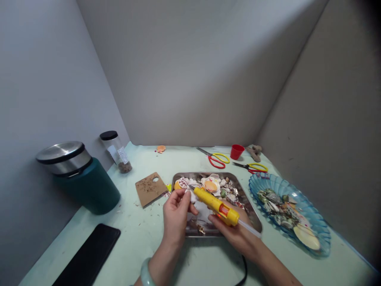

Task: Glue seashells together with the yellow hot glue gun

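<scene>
My right hand [235,232] is closed round a yellow hot glue gun [212,201], with a clear glue stick [249,228] sticking out of its back end. The gun's nozzle points up and left, close to the fingertips of my left hand [177,214]. Those fingers pinch a small white piece [188,192], perhaps a shell; the fingers partly hide it. Both hands are over the near left part of a metal tray [258,222]. Shells lie in the tray, among them a white one with an orange shell [210,185] on it.
To the right stands a blue scalloped dish [326,238] of shells. Behind the tray are scissors [216,158], a second pair [251,167] and a red cup [237,151]. On the left are a brown board [150,190], a jar [117,153], a green flask [89,186] and a black phone-like slab [89,254].
</scene>
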Available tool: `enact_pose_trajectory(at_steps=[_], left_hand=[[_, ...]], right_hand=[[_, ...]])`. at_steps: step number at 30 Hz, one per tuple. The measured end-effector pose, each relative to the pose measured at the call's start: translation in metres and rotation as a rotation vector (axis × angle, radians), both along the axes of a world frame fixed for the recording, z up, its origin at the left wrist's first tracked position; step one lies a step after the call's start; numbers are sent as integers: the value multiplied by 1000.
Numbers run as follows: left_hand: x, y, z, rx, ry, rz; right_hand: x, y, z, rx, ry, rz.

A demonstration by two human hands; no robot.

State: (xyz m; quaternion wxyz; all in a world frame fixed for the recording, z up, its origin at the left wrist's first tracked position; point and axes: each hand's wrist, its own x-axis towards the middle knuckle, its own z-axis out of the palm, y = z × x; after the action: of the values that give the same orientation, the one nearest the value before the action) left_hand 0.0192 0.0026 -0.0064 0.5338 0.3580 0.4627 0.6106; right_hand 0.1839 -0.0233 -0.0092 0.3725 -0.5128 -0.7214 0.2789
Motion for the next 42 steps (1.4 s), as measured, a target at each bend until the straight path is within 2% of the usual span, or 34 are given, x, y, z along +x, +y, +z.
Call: enact_pose_trajectory(at_steps=[42], left_hand=[[0,-1,-1,-15,-32,-9]], right_hand=[[-1,1,0,41,18,2]])
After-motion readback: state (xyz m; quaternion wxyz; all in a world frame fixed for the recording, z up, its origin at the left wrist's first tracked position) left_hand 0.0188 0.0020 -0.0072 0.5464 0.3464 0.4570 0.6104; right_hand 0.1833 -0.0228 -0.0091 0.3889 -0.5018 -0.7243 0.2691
